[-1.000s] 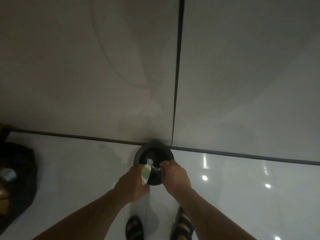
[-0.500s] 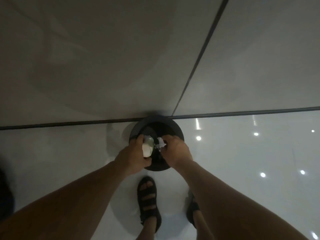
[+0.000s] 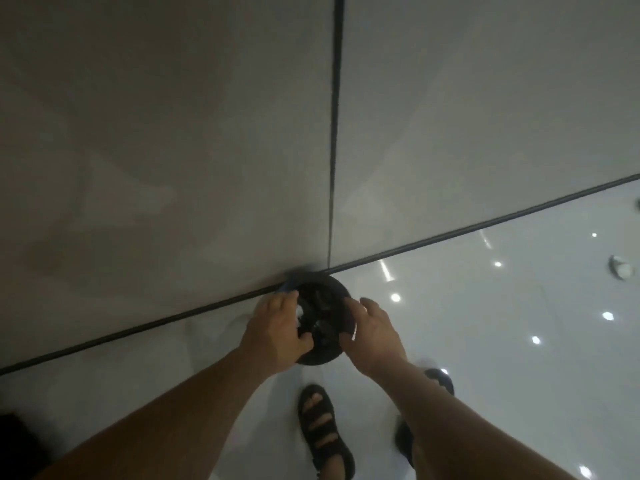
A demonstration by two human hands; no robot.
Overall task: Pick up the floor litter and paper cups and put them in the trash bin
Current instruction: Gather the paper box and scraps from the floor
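A round black trash bin (image 3: 332,289) stands on the glossy floor against the wall, seen from above. Dark and pale scraps lie inside it. My left hand (image 3: 277,327) hangs over the bin's left rim with curled fingers and thumb, and a small piece of white litter (image 3: 299,311) shows between them. My right hand (image 3: 375,330) hovers over the right rim with its fingers spread and relaxed. A thin white sliver (image 3: 354,332) shows at its thumb edge. A pale cup-like piece of litter (image 3: 620,266) lies on the floor at the far right.
A grey panelled wall (image 3: 173,133) with a dark vertical seam fills the upper view. My two feet in black sandals (image 3: 323,427) stand just behind the bin. Another small object (image 3: 637,203) sits at the right edge, and a dark shape (image 3: 17,441) at the bottom left.
The view swung left and closer to the bin. My right hand has opened and spread its fingers. The white and green cup in my left hand has mostly gone from sight.
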